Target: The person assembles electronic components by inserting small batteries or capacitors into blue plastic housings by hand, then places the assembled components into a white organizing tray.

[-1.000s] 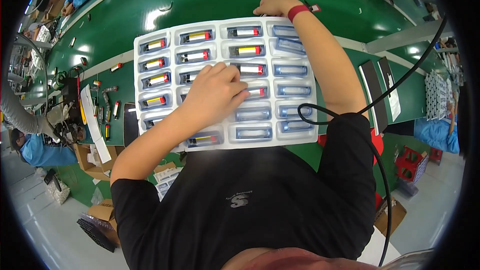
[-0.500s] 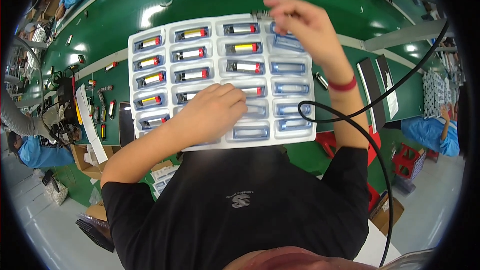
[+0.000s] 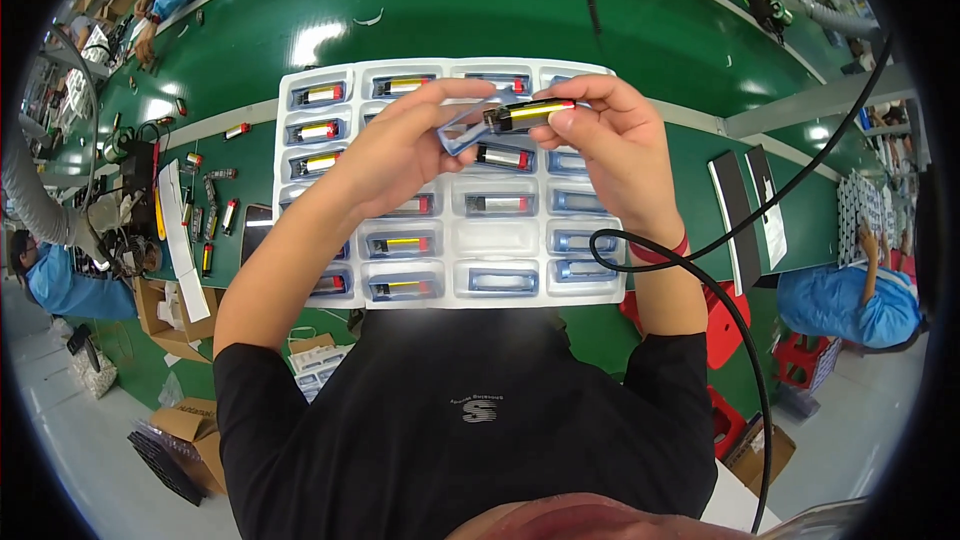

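Observation:
Above the white tray (image 3: 590, 297), my left hand (image 3: 385, 160) holds a translucent blue plastic case (image 3: 458, 140) between thumb and fingers, tilted. My right hand (image 3: 625, 145) pinches a small cylindrical battery (image 3: 537, 114) with a black end and a yellow stripe. The battery's black end is at the case's right side; whether it is inside cannot be told. In the tray, the left columns hold blue cases with red-ended batteries (image 3: 400, 244). Blue cases with no battery (image 3: 578, 202) lie in the right column. One bare pocket (image 3: 494, 238) shows in the third column.
A black cable (image 3: 690, 238) loops over the tray's right edge. Loose batteries (image 3: 229, 215) and a white strip (image 3: 181, 240) lie on the green table at left. Black and white strips (image 3: 735, 210) lie at right. Co-workers in blue (image 3: 850, 300) sit at the sides.
My left hand has lifted a blue case out of the third column. My right hand has come back from the tray's far right corner with a battery, and both hands now meet over the tray.

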Action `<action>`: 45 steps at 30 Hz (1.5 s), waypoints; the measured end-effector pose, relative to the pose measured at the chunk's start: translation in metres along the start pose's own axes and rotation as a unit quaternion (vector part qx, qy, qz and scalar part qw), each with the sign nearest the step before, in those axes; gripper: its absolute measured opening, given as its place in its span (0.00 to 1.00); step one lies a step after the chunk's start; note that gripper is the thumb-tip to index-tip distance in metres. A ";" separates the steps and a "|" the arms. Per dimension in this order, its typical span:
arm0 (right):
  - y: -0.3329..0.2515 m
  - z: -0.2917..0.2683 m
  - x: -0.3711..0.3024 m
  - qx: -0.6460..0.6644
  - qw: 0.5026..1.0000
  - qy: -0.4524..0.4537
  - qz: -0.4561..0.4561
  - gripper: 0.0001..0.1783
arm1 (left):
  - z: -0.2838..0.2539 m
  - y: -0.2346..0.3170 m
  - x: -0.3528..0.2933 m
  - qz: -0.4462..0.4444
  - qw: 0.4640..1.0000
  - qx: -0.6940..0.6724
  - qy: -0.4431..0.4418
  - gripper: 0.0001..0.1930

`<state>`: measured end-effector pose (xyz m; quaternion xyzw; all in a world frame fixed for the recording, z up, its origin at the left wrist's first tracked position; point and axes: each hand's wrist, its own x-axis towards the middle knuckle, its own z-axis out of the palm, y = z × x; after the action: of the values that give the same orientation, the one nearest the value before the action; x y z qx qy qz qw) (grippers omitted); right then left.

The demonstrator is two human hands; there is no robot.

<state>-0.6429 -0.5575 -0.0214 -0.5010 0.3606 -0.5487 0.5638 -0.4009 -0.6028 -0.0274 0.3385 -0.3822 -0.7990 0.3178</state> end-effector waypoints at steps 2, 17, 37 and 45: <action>-0.001 0.008 0.001 0.032 0.999 0.019 0.030 0.15 | -0.001 -0.004 0.005 0.015 0.996 -0.060 -0.059 0.21; 0.026 0.013 -0.004 0.026 0.996 0.089 0.006 0.13 | 0.000 -0.006 -0.003 0.069 0.989 0.099 -0.086 0.28; 0.029 0.009 -0.016 -0.068 0.996 0.050 0.000 0.13 | 0.002 -0.018 -0.009 0.047 0.986 0.102 -0.122 0.36; 0.032 0.007 -0.020 -0.052 0.996 0.079 0.007 0.12 | 0.000 -0.022 -0.004 0.063 0.984 0.135 -0.101 0.30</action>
<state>-0.6306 -0.5400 -0.0531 -0.4821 0.4351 -0.5630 0.5112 -0.4038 -0.5881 -0.0446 0.2709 -0.5375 -0.7485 0.2784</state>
